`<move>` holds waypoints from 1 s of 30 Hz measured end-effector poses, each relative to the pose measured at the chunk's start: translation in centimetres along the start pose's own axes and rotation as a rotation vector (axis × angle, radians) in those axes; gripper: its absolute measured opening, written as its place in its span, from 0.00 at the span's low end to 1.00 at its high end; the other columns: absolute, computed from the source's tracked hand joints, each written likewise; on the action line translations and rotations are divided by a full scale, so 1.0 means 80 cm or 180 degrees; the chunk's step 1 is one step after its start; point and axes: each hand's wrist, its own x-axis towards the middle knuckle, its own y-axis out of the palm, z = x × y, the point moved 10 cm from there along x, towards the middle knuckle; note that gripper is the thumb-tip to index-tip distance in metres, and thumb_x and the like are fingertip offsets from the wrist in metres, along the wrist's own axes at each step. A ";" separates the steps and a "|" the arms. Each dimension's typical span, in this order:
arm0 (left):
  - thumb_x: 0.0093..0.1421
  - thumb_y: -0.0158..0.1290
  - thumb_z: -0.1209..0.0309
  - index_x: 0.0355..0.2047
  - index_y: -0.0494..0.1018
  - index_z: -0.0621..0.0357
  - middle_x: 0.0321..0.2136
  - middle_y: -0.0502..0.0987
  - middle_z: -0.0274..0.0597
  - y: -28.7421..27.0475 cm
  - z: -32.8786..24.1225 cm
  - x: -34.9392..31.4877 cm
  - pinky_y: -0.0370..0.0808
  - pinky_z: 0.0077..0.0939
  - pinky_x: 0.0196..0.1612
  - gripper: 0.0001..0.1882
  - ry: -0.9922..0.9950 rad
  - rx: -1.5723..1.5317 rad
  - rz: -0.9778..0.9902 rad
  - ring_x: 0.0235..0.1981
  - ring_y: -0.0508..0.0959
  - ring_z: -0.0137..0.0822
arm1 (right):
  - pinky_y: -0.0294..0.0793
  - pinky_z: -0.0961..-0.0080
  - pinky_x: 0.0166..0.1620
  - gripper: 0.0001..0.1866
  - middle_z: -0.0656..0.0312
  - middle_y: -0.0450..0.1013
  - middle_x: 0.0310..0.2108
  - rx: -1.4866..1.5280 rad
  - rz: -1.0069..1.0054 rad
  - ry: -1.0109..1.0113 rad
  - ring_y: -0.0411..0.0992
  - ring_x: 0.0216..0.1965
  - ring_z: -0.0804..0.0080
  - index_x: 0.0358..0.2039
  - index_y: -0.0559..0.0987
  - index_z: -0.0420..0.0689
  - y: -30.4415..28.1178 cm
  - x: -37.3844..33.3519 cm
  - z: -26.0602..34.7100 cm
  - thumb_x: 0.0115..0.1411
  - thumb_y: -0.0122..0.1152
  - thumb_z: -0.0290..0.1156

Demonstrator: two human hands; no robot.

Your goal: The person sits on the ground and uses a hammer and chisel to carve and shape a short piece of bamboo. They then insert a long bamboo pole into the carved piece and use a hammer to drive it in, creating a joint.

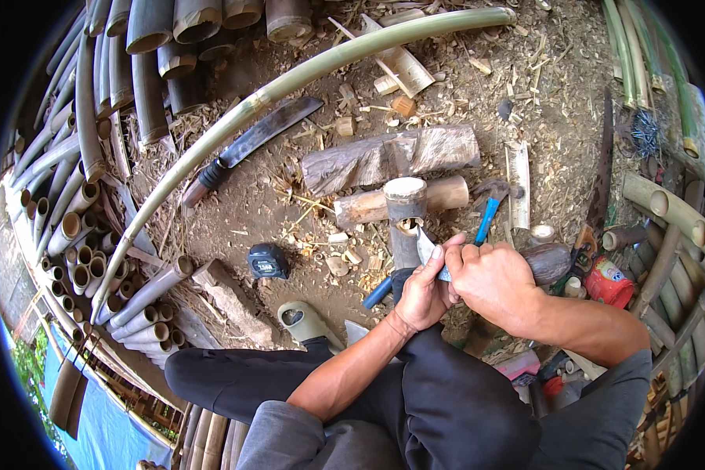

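Observation:
An upright bamboo section (405,205) stands in front of me against my leg, with a notch cut through its wall below the pale top end. The tip of a knife (425,244) is at this notch. My left hand (426,291) is closed about the knife near its blade, the thumb lying along it. My right hand (489,283) grips the knife farther back, its fingers wrapped round. A thick dark wooden end (548,263), apparently the knife's handle, sticks out past the right hand. Both hands partly hide the knife's middle.
Past the bamboo section lie a bamboo piece (360,208) and a notched log (392,157). A blue-handled hammer (489,213) lies to the right. Farther left are a tape measure (268,261), a machete (268,133) and a long curved bamboo pole (211,141). Bamboo tubes (149,86) are stacked at left.

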 end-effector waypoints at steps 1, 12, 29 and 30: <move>0.71 0.43 0.53 0.64 0.63 0.53 0.39 0.77 0.31 -0.002 -0.001 -0.003 0.69 0.21 0.29 0.27 -0.0002 -0.0071 -0.0155 0.25 0.71 0.25 | 0.76 0.73 0.26 0.20 0.57 0.77 0.26 0.0039 0.0107 -0.0063 0.79 0.25 0.68 0.41 0.76 0.32 0.003 0.003 0.003 0.53 0.61 0.35; 0.69 0.46 0.57 0.47 0.81 0.57 0.11 0.72 0.35 -0.038 -0.127 -0.047 0.68 0.23 0.19 0.20 0.0935 0.4677 -0.1176 0.15 0.70 0.22 | 0.78 0.61 0.32 0.30 0.50 0.76 0.35 0.2923 -0.1691 0.1313 0.78 0.32 0.51 0.54 0.70 0.36 0.079 -0.002 0.046 0.52 0.66 0.33; 0.69 0.45 0.61 0.28 0.73 0.55 0.15 0.69 0.31 0.000 -0.066 -0.014 0.64 0.22 0.24 0.16 0.1026 0.1003 -0.0207 0.17 0.67 0.25 | 0.79 0.68 0.29 0.12 0.57 0.79 0.26 0.0684 0.0060 -0.0026 0.81 0.28 0.62 0.34 0.79 0.41 -0.023 0.038 -0.017 0.51 0.64 0.33; 0.69 0.45 0.61 0.30 0.73 0.55 0.15 0.69 0.31 0.002 -0.062 -0.012 0.65 0.22 0.26 0.15 0.1000 0.0601 0.0010 0.19 0.67 0.25 | 0.79 0.70 0.29 0.10 0.58 0.79 0.26 0.0467 0.0116 -0.0188 0.81 0.29 0.64 0.31 0.80 0.42 -0.032 0.043 -0.011 0.51 0.65 0.34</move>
